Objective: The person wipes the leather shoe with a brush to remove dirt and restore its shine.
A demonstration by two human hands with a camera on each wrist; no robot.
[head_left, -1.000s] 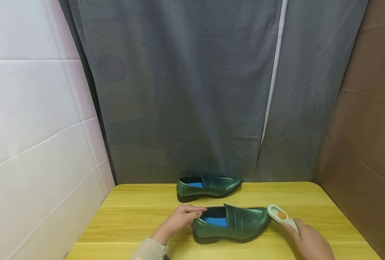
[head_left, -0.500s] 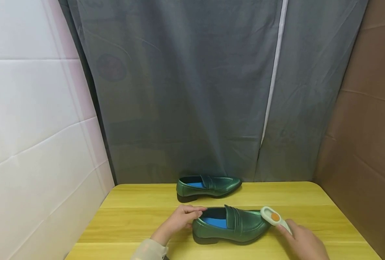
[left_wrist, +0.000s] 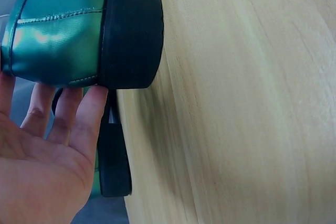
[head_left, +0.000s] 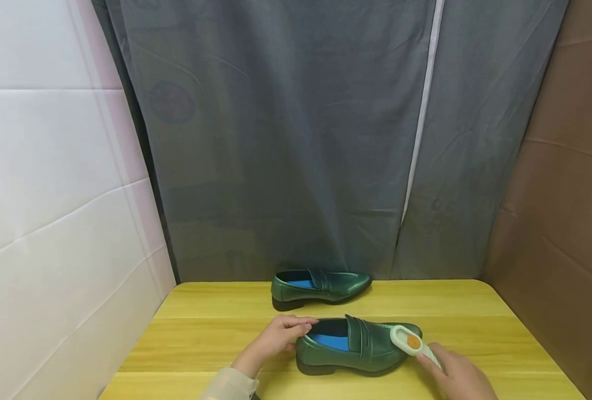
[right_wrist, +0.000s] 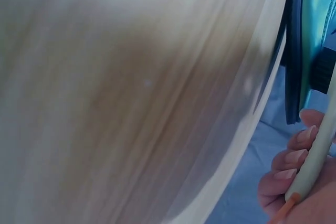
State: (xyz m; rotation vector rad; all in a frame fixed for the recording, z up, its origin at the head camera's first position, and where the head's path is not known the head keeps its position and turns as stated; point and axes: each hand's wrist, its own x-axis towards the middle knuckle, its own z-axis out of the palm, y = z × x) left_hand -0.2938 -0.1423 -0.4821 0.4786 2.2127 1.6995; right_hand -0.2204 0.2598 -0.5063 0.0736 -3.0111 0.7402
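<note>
A shiny green loafer (head_left: 371, 350) with a blue insole and a black sole stands on the table, toe to the right. My left hand (head_left: 278, 339) holds its heel, with the fingers (left_wrist: 68, 116) against the back of the shoe in the left wrist view; the thumb is out of sight there. My right hand (head_left: 463, 372) grips a pale green shoe brush (head_left: 407, 340) with an orange oval on its back. The brush head lies over the front of the loafer, and dark bristles (right_wrist: 321, 72) meet the upper in the right wrist view.
Behind the held shoe, a matching green loafer (head_left: 321, 289) stands near the back edge of the wooden table (head_left: 200, 333). A grey curtain (head_left: 285, 139) hangs behind, a white panel (head_left: 60, 183) at left and a brown one (head_left: 556, 222) at right.
My right hand has drawn the brush leftward from the toe tip over the loafer's front, uncovering the tip. My left hand and both shoes stay practically in place.
</note>
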